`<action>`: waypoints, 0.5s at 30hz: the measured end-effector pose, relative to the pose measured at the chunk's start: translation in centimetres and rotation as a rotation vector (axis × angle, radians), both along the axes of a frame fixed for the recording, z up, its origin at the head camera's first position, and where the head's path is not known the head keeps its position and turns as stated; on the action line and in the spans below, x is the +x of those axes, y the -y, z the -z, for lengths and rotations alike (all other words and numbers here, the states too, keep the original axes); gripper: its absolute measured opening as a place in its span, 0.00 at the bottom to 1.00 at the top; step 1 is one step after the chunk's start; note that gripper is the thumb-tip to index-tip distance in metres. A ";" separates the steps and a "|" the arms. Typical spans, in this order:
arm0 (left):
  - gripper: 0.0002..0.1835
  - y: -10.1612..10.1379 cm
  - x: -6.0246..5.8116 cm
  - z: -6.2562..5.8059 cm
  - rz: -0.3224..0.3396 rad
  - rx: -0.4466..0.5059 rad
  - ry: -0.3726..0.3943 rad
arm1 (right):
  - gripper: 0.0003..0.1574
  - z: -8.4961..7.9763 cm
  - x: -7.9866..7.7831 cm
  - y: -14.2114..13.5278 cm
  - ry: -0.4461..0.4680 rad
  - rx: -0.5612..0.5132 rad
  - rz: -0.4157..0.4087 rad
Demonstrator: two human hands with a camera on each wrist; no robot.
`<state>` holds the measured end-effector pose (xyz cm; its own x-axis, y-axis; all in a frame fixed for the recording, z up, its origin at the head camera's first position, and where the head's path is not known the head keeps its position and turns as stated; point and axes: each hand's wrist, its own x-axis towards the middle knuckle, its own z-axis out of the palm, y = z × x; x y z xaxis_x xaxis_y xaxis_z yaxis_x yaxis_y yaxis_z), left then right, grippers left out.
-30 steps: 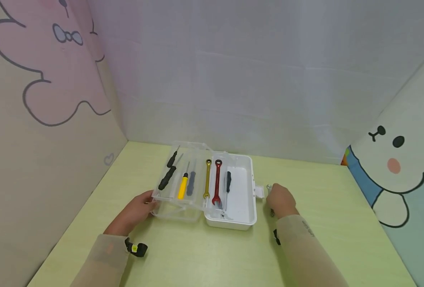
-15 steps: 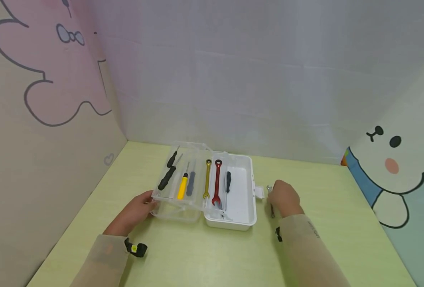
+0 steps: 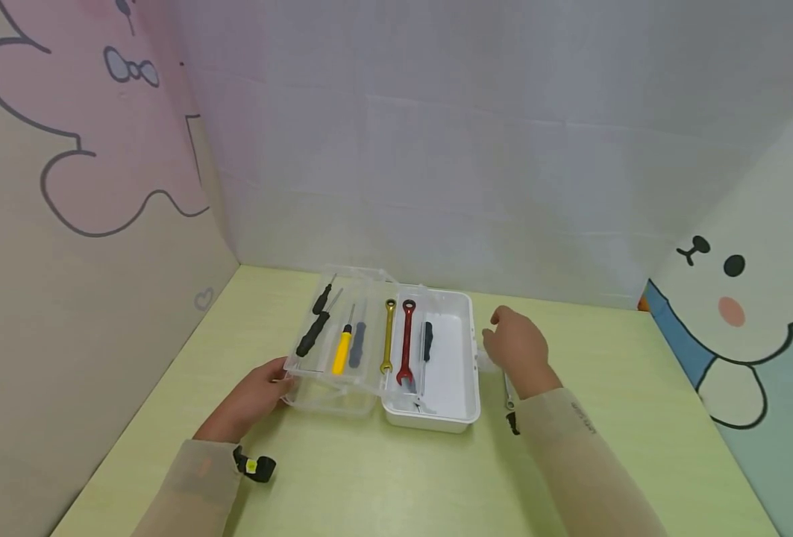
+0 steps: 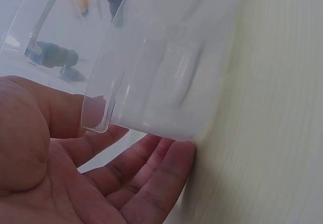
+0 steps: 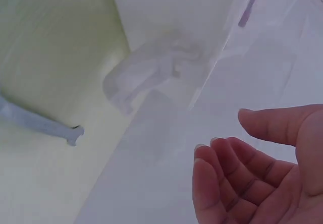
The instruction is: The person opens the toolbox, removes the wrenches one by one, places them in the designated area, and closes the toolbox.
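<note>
Two beige sleeves (image 3: 191, 481) come in nearest you over the pale yellow-green table (image 3: 369, 492), with a small black device (image 3: 260, 468) strapped at your left wrist. Your left hand (image 3: 255, 395) has a narrow grip on the near left corner of the clear plastic section (image 4: 171, 72) of the tool box, thumb at its edge and fingers curled beneath.

Your right hand (image 3: 520, 347) holds nothing; its fingers bend loosely, thumb apart from them, above the pale latch flap (image 3: 485, 362) at the box's right side. Partly under that wrist, a slim silver metal wrench (image 3: 509, 395) lies on the table, apart from the box.

You have the white rectangular plastic base (image 3: 430, 424) between your hands, the clear section reaching out to its left. Within or through that section you see a yellow-handled screwdriver (image 3: 341, 353), a grey handle (image 3: 357, 344), a gold wrench (image 3: 387, 335) and a red wrench (image 3: 406, 343). A slim black-handled screwdriver (image 3: 427, 341) sits just right of the red wrench; two black screwdrivers (image 3: 312, 335) lie farthest left. Behind everything hangs a pale, creased wall covering (image 3: 396, 164).
</note>
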<state>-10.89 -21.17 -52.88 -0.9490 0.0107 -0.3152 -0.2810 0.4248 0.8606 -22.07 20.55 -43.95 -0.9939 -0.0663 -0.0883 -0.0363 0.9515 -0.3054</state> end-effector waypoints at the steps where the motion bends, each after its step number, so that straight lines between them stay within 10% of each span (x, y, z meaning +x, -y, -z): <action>1: 0.26 0.0 0.0 0.0 0.002 0.001 -0.001 | 0.24 -0.1 0.1 0.6 -0.022 -0.004 -0.011; 15: 0.26 0.1 -0.1 -0.2 -0.005 0.012 -0.007 | 0.19 0.1 1.4 8.4 -0.238 0.004 -0.301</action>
